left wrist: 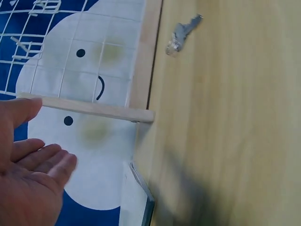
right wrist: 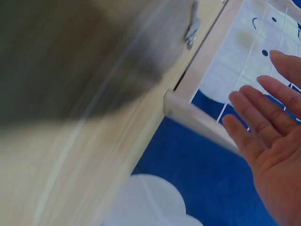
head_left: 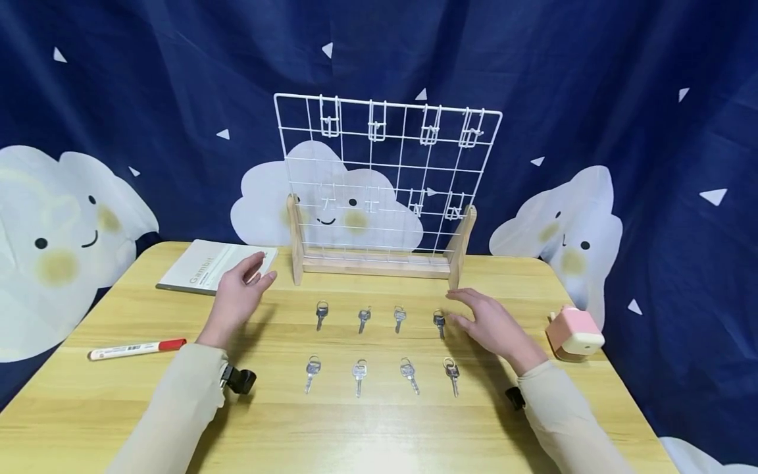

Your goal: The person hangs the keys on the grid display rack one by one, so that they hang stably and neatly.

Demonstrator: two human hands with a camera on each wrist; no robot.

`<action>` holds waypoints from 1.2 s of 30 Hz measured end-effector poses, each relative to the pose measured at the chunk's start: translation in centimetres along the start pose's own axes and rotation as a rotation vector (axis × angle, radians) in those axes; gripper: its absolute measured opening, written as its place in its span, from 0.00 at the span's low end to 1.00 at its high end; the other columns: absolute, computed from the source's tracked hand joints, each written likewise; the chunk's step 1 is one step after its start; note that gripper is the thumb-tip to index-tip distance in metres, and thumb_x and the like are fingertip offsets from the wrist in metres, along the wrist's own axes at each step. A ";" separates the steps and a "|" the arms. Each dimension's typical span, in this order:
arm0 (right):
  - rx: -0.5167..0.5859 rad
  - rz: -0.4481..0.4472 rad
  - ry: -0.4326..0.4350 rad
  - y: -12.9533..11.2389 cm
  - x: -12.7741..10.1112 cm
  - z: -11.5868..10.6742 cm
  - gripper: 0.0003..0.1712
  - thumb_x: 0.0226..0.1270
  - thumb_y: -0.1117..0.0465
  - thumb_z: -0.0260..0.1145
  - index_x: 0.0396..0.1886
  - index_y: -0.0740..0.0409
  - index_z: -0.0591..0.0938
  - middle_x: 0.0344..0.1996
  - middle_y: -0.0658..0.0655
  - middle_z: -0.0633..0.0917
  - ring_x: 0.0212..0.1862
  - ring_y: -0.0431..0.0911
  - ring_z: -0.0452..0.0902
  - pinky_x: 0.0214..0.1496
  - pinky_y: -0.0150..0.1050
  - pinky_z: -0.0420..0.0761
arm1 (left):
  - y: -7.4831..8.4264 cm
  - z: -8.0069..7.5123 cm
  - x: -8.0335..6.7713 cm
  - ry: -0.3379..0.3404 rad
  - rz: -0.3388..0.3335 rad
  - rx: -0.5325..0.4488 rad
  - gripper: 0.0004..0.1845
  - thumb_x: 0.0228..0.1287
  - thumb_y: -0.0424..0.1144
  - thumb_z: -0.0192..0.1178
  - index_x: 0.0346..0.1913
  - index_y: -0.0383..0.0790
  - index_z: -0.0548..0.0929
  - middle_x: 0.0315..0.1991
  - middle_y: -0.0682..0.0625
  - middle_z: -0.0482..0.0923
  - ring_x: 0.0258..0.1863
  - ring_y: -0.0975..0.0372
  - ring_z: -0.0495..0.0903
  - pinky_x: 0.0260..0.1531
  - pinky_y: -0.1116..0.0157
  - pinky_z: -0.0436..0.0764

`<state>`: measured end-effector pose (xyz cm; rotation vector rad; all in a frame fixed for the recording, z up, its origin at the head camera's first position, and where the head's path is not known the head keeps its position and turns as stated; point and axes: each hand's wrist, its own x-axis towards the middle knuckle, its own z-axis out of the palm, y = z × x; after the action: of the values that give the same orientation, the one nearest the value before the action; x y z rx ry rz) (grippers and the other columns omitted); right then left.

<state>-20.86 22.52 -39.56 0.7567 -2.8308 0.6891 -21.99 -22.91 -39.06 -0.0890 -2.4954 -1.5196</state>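
Observation:
Several silver keys lie in two rows on the wooden table; the back row starts at a key and ends at a key. Behind them stands a white wire grid rack with small hooks, on a wooden base. My left hand hovers open, empty, left of the back row, near the rack's left foot. My right hand hovers open, empty, fingertips just right of the last back-row key. One key shows in the left wrist view, another key, blurred, in the right wrist view.
A white booklet lies at the back left. A red-capped marker rests near the left edge. A small pink box-shaped object sits by the right edge. A dark blue cloud-print curtain hangs behind the table.

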 end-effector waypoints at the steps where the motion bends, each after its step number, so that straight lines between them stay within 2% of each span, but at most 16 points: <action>1: 0.028 0.005 -0.004 -0.2 0.3 0.1 0.24 0.67 0.60 0.68 0.61 0.64 0.78 0.59 0.63 0.79 0.61 0.60 0.73 0.66 0.56 0.70 | 0.1 0.0 0.2 -0.002 -0.005 -0.022 0.33 0.72 0.39 0.59 0.71 0.25 0.61 0.70 0.33 0.61 0.70 0.46 0.61 0.67 0.55 0.67; 6: 0.153 0.029 -0.040 -1.2 2.2 0.8 0.21 0.67 0.61 0.68 0.58 0.63 0.80 0.56 0.61 0.81 0.58 0.59 0.75 0.64 0.55 0.73 | 0.2 0.2 1.4 -0.027 -0.033 -0.098 0.35 0.71 0.39 0.60 0.73 0.26 0.59 0.72 0.34 0.59 0.71 0.46 0.59 0.69 0.53 0.64; 15: 0.285 0.045 -0.134 -3.5 5.4 1.9 0.21 0.68 0.62 0.66 0.60 0.60 0.80 0.55 0.58 0.82 0.60 0.56 0.75 0.65 0.54 0.73 | 1.3 1.0 4.2 0.015 -0.083 -0.268 0.34 0.71 0.33 0.59 0.73 0.27 0.58 0.72 0.36 0.59 0.71 0.51 0.59 0.67 0.63 0.66; 18: 0.302 0.044 -0.153 -4.1 6.4 2.2 0.22 0.68 0.62 0.66 0.61 0.59 0.80 0.57 0.57 0.82 0.61 0.54 0.74 0.66 0.52 0.72 | 1.8 1.2 5.2 0.025 -0.114 -0.316 0.34 0.71 0.34 0.58 0.74 0.29 0.56 0.73 0.37 0.58 0.71 0.51 0.59 0.68 0.63 0.65; 23: 0.326 0.037 -0.194 -5.4 8.0 3.2 0.21 0.68 0.62 0.66 0.60 0.59 0.81 0.57 0.56 0.81 0.62 0.51 0.74 0.67 0.47 0.71 | 2.1 1.4 6.7 0.033 -0.119 -0.315 0.34 0.72 0.35 0.57 0.75 0.31 0.56 0.73 0.38 0.57 0.72 0.52 0.58 0.69 0.62 0.64; 27: 0.351 0.045 -0.211 -6.4 9.2 4.2 0.20 0.68 0.62 0.66 0.59 0.59 0.81 0.55 0.55 0.83 0.59 0.50 0.75 0.65 0.45 0.73 | 2.3 1.6 7.6 0.030 -0.128 -0.330 0.33 0.72 0.33 0.56 0.75 0.30 0.56 0.73 0.37 0.58 0.71 0.52 0.59 0.69 0.61 0.65; 31: 0.355 0.016 -0.222 -7.3 10.4 5.5 0.19 0.68 0.64 0.65 0.57 0.61 0.82 0.53 0.56 0.84 0.56 0.50 0.77 0.63 0.44 0.75 | 2.4 2.0 8.4 0.030 -0.153 -0.381 0.33 0.72 0.33 0.55 0.74 0.29 0.57 0.73 0.38 0.58 0.71 0.52 0.60 0.68 0.61 0.66; 36: 0.335 -0.005 -0.253 -8.6 11.8 6.9 0.17 0.68 0.64 0.65 0.56 0.60 0.83 0.50 0.55 0.84 0.54 0.49 0.79 0.60 0.40 0.77 | 2.4 2.6 9.2 0.033 -0.141 -0.401 0.34 0.71 0.33 0.56 0.75 0.29 0.56 0.73 0.37 0.58 0.71 0.53 0.59 0.68 0.63 0.66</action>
<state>-26.84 7.46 -39.47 0.9612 -2.9701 1.1632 -30.97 -20.10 -36.13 0.0495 -2.1762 -2.0416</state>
